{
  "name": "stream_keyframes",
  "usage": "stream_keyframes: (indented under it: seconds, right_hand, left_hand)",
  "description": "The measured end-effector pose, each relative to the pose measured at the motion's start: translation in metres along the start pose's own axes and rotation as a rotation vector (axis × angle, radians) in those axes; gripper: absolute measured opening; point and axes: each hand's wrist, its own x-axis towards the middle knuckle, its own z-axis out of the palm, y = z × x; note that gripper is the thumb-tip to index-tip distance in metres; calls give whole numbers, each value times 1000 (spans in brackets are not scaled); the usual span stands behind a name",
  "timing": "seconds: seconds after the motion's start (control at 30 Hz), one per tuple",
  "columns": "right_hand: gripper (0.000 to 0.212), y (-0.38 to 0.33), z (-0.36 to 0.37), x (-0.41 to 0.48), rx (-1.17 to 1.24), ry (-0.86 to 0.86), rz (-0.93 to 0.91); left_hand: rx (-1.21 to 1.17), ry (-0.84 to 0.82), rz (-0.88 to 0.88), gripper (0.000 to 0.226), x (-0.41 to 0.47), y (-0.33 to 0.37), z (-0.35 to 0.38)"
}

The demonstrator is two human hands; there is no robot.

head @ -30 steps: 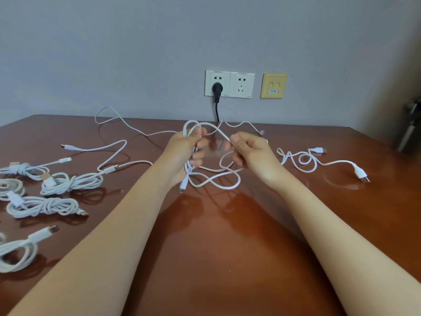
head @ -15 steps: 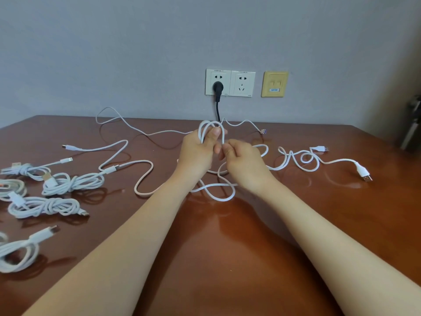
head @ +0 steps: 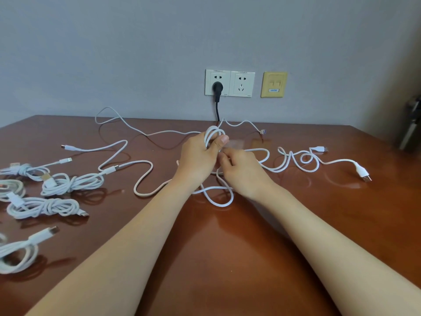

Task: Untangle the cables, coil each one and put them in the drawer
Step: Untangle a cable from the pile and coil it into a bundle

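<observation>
My left hand (head: 197, 159) grips a small coil of white cable (head: 213, 132) whose loops stick up past the thumb. My right hand (head: 242, 171) sits close beside it and pinches the same cable just below the coil. A slack loop of this cable (head: 222, 199) lies on the table under both wrists. A loose white cable (head: 303, 159) with a USB plug trails off to the right. Another loose cable (head: 127, 153) snakes across the left middle. Several coiled white cables (head: 66, 183) lie at the left. No drawer is in view.
The brown wooden table (head: 227, 258) meets a grey wall. A black plug (head: 217, 87) sits in a wall socket with its black cord dropping behind the table. A yellow wall plate (head: 274, 84) is beside it. A dark object (head: 411, 128) stands at the right edge.
The hands have come together at the table's middle. More loops have gathered in my left hand, and the loose cable on the right has been drawn in towards the hands.
</observation>
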Motion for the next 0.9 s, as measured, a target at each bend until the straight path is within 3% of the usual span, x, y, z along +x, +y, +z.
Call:
stream_keyframes:
  seconds: [0.27,0.33,0.43,0.57,0.77,0.9]
  right_hand:
    - [29,-3,6,0,-4,55,-39]
    - [32,-5,5,1,66,69,8]
    - [39,-12,-2,3,360,69,163]
    - [33,-15,-3,5,430,41,212]
    - [21,-17,-5,7,490,-1,238]
    - [21,-20,-5,6,350,20,190]
  left_hand:
    - [-157,61,-170,27,1,3,3]
    - [-416,62,-284,29,3,6,2]
    - [-838,164,-450,27,8,13,-4]
    - [-1094,224,-594,27,11,13,-6]
    - [-1201,230,-634,30,20,3,-15]
    - [-1211,210,-632,31,22,0,-18]
